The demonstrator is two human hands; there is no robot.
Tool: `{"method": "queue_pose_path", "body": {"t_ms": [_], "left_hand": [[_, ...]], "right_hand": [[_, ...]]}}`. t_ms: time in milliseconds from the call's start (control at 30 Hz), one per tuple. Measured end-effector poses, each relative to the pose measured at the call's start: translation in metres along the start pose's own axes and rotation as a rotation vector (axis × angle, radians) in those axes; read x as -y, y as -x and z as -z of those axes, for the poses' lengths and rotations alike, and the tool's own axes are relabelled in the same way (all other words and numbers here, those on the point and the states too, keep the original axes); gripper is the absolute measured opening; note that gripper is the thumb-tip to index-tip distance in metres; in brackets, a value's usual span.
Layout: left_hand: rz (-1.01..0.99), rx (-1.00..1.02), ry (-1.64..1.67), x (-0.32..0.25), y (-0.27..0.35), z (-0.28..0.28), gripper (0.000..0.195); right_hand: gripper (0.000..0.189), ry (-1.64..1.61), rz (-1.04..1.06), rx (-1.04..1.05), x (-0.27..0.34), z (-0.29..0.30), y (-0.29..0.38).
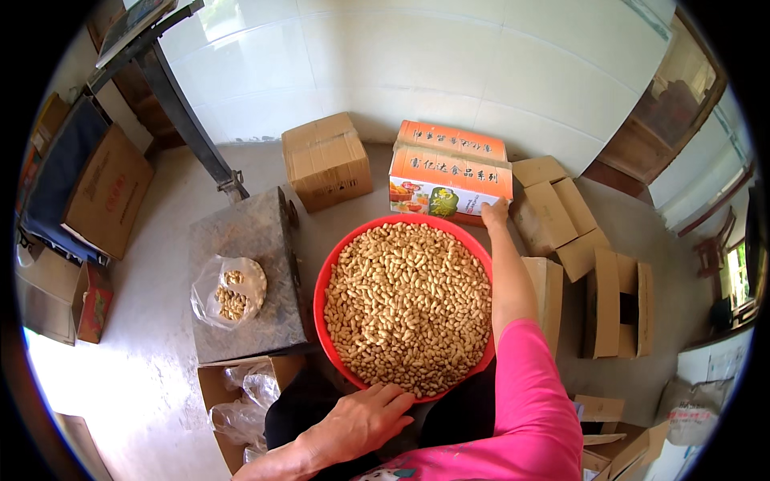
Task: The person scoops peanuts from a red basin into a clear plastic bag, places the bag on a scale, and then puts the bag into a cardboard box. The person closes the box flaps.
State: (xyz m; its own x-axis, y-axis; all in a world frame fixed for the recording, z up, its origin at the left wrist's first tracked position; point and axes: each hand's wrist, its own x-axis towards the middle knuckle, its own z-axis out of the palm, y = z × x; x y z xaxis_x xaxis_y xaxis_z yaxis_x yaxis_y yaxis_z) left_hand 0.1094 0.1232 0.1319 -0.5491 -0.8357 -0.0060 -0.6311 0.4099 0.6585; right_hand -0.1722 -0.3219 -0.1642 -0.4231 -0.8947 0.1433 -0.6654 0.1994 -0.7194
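A red plastic tub (pixel 320 294) full of unshelled peanuts (pixel 409 300) stands before me, between my knees. My left hand (pixel 367 415) lies over its near rim, fingertips by the peanuts and thumb apart, holding nothing that I can see. Past the tub's far right side my right arm reaches out. My right hand (pixel 495 211) grips the near right corner of a taped orange and white printed carton (pixel 451 171), which stands on the floor by the wall. Some of the right fingers are hidden at that corner.
Left of the tub, a platform scale (pixel 240 222) bears a clear plastic bag (pixel 207 294) with a few peanuts. An open carton (pixel 210 385) of plastic bags stands below it. A closed brown carton (pixel 328 162) sits near the wall; several open cartons (pixel 619 303) lie at right.
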Motion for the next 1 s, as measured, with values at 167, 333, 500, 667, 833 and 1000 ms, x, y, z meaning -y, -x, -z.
{"method": "queue_pose_path", "body": {"t_ms": [167,333,500,667,833,1000], "left_hand": [[-0.080,0.021,-0.008,0.007,-0.005,-0.007,0.027],[-0.033,0.007,-0.034,0.010,-0.004,-0.006,0.028],[-0.010,0.026,-0.045,0.013,-0.005,-0.009,0.028],[-0.059,0.041,-0.048,0.010,-0.014,-0.009,0.028],[-0.075,0.071,-0.014,0.004,-0.016,-0.007,0.026],[-0.114,0.062,-0.014,0.001,-0.022,-0.008,0.025]], "right_hand": [[0.065,-0.261,-0.095,0.029,-0.084,0.048,-0.077],[0.072,-0.473,-0.222,0.037,-0.057,0.039,-0.055],[0.078,-0.597,-0.379,0.285,-0.025,0.044,-0.037],[0.051,-0.485,-0.257,0.022,-0.043,0.044,-0.038],[0.040,-0.477,-0.208,0.021,-0.049,0.012,-0.021],[0.043,-0.459,-0.260,0.078,-0.037,0.015,-0.021]]}}
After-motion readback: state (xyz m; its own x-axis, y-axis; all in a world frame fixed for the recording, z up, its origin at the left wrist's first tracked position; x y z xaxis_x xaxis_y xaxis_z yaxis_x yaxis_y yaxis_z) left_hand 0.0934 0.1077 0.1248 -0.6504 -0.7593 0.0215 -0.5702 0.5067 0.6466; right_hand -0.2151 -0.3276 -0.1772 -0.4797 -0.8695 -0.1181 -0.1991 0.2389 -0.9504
